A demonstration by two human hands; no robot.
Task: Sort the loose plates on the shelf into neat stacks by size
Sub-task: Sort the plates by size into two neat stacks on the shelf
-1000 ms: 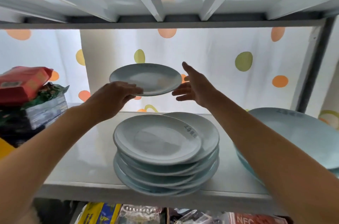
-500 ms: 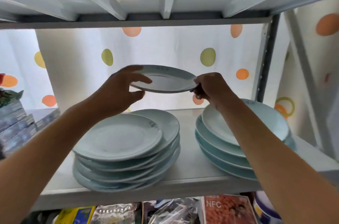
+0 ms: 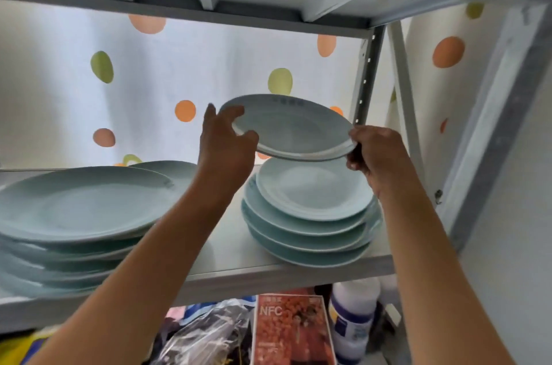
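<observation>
- The plate [image 3: 291,127] is held in the air above the right stack [image 3: 310,215], tilted so its right edge sits lower, and it does not appear to touch the top plate of that stack
- The left hand [image 3: 225,146] grips the plate's left rim, thumb curled over the top and fingers below; the right hand [image 3: 373,152] pinches the right rim with curled fingers
- The plate lies between the two hands, carried only at its edges
- Risk: the glazed rim looks smooth, so a loosened pinch on the low right side could let the plate slide off and strike the stack below, chipping both
- Risk: the right stack is already uneven, its plates offset from each other; a plate set down off-centre could make the pile lean toward the shelf [image 3: 239,272] front edge
- Risk: the upright post [image 3: 366,72] stands close behind the right hand, so a swing to the right could knock the rim against it
- The left stack [image 3: 77,215] of wider plates sits well apart, also loosely piled
</observation>
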